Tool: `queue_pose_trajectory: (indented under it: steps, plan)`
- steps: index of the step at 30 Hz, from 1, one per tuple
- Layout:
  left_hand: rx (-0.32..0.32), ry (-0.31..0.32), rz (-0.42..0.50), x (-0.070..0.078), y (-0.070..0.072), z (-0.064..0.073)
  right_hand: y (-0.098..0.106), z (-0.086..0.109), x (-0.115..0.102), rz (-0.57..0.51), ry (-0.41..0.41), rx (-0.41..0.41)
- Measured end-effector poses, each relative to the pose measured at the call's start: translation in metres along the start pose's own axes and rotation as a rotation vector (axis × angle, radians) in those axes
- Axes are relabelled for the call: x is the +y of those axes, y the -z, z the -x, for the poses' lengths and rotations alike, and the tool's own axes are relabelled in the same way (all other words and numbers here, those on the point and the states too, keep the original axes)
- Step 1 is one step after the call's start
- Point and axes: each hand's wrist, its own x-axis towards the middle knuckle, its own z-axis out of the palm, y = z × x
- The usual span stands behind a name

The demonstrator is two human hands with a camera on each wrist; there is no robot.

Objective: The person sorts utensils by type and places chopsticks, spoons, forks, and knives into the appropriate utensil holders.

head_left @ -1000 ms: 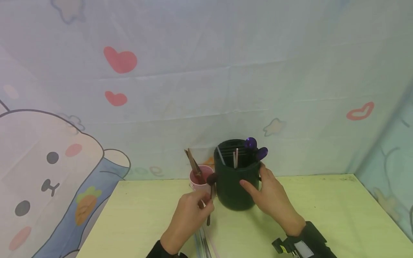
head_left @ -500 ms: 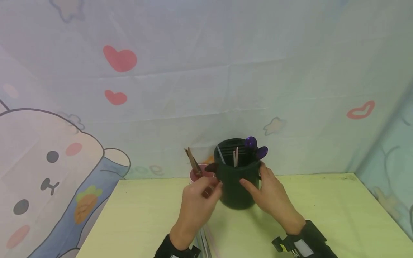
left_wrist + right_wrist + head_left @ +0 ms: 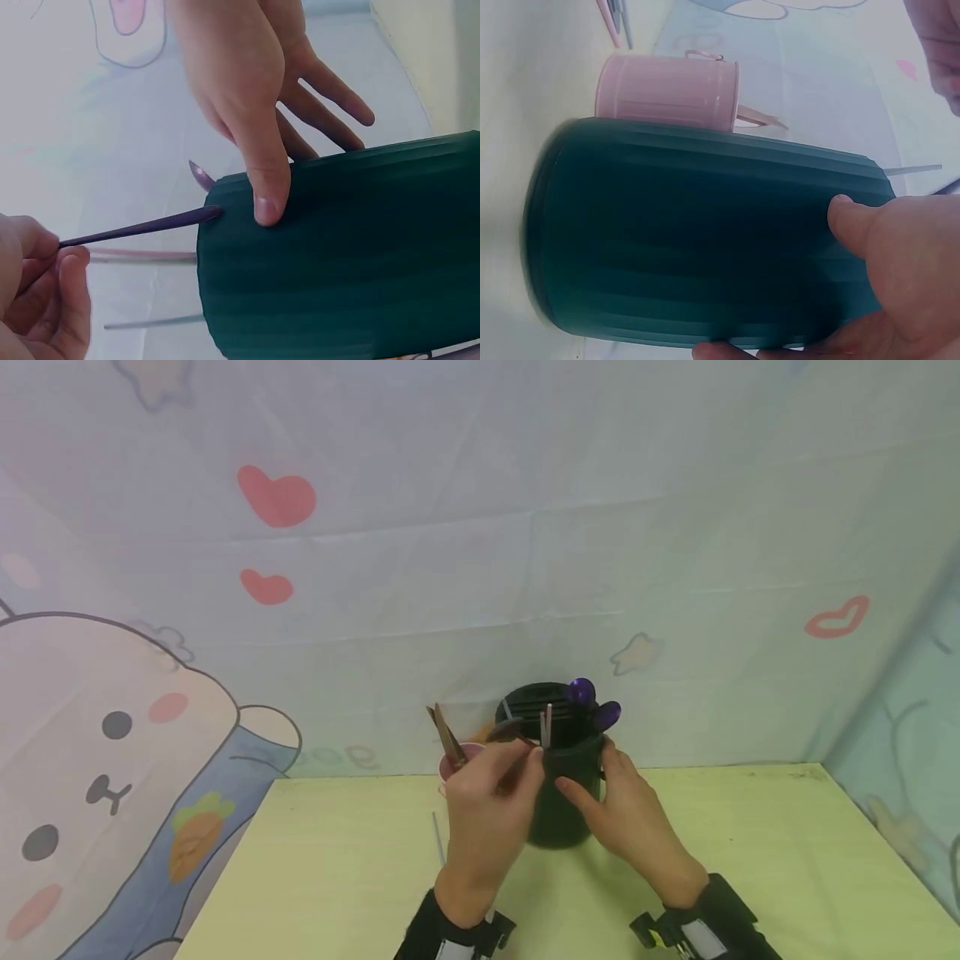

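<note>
My left hand [image 3: 491,802] pinches a dark purple spoon [image 3: 150,226] by its handle, near the top of a tall dark green utensil holder [image 3: 558,818]. In the left wrist view the handle's far end overlaps the holder's rim; the bowl is tipped left in the head view. My right hand [image 3: 633,822] grips the holder's right side, thumb [image 3: 851,221] on the ribbed front and fingers round the other side. Two shiny purple spoons [image 3: 600,714] and several thin straws [image 3: 547,728] stick up out of the holder.
A small pink bucket [image 3: 664,94] stands just left of the holder, with flat brownish pieces [image 3: 447,737] sticking out. Several slim straws and sticks [image 3: 615,22] lie on the pale yellow table [image 3: 337,827], partly behind my left arm. A printed cloth [image 3: 450,568] hangs behind.
My left hand has risen from the table in front of the bucket to the holder's rim, moving right, and the spoon has tipped over. My right hand keeps its hold on the holder.
</note>
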Motion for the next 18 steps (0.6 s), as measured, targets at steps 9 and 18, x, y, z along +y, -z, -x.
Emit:
queue_pose_trajectory:
  steps: [9,18]
  plan:
    - [0.011,-0.043,-0.099,0.008,-0.006,-0.005,-0.002,0.000,-0.002,0.004,0.019,0.019]
    - [-0.088,0.015,-0.225,-0.002,-0.029,0.007,0.001,0.003,-0.004,0.019,0.014,0.009]
